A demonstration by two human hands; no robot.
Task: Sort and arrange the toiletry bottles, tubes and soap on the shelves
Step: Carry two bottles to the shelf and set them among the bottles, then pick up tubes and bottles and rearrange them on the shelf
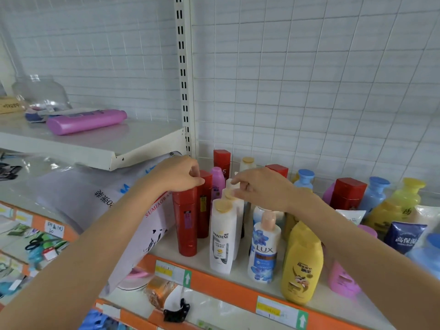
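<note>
Both hands work the tops of the near-left bottles on the shelf (pixel 238 277).

The left hand (pixel 177 173) curls over the cap of the near red bottle (pixel 185 225), clamped on it, likely to square it with the red bottle (pixel 205 206) just behind; the right hand (pixel 259 186) pinches down at the gold cap of the 2nd white bottle (pixel 239 210), behind the Pantene (pixel 222 236), probably lining up the pair; the Lux (pixel 263 248) and the yellow bottle (pixel 302 265) stand to the right; all smooth glossy plastic, the reds cylindrical, the whites flat-sided; 1 pink bottle (pixel 87 121) lies on the far-left upper shelf.
</note>
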